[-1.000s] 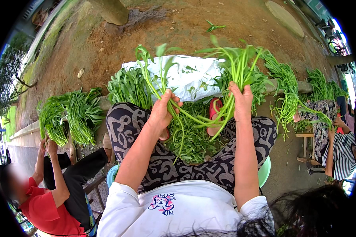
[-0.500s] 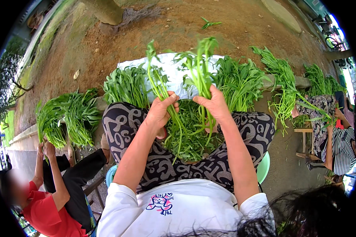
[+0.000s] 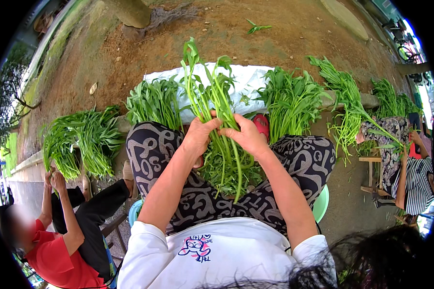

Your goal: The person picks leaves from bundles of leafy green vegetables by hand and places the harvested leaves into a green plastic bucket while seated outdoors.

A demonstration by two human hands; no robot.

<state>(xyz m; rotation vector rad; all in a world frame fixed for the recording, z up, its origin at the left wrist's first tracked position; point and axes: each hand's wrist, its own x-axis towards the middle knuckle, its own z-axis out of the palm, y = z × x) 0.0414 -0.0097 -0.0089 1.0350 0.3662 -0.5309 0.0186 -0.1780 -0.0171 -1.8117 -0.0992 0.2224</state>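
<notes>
Both hands are together in front of my knees, each closed round long stalks of leafy greens. My left hand (image 3: 201,137) grips a few water spinach stems (image 3: 192,91), their leafy tops pointing away from me. My right hand (image 3: 247,138) is shut on more water spinach stems (image 3: 221,98), right beside the first, with the two bundles touching. Cut ends hang down toward my lap. Below, between my legs, lies a heap of loose leaves and stems (image 3: 222,173). A pile of water spinach (image 3: 154,103) sits left of my hands, and another pile (image 3: 294,101) to the right.
A white sheet (image 3: 248,94) lies on the low kerb ahead, with brown soil beyond. At left, a person in red (image 3: 65,250) handles greens by a leafy pile (image 3: 96,139). At right, a person in stripes (image 3: 417,185) sits near more greens (image 3: 340,91).
My right hand has moved left with its stems and now meets my left hand. The two bundles, apart before, are side by side. A red shoe has come into view behind my right hand.
</notes>
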